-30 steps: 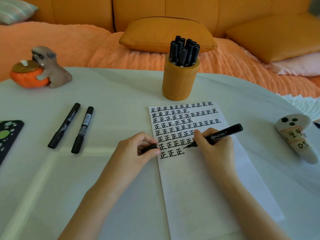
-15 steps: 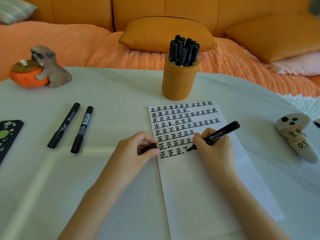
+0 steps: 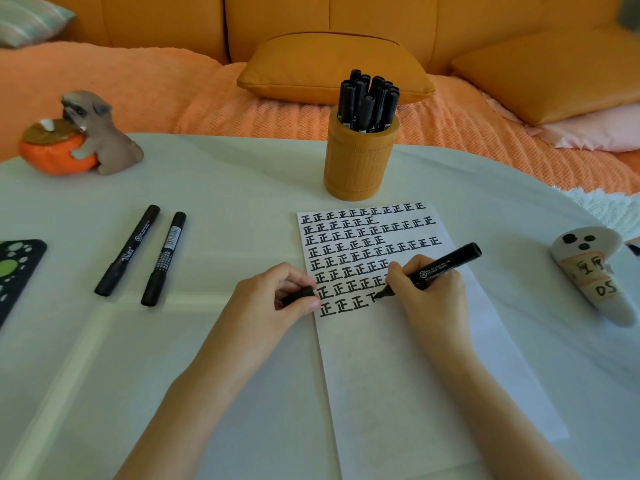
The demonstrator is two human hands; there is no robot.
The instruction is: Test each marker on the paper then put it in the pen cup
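Note:
My right hand grips an uncapped black marker with its tip on the white paper, at the end of the lowest row of black marks. My left hand pinches the marker's black cap at the paper's left edge. An orange pen cup stands beyond the paper, holding several black markers. Two capped black markers lie side by side on the table to the left.
A pug figurine with an orange bowl sits at the far left. A black patterned object lies at the left edge. A white ghost-like object lies at the right. Orange cushions and a sofa are behind the white table.
My right hand has drawn more strokes of a new mark at the end of the bottom row, the marker tilting slightly. My left hand has stayed put with the cap.

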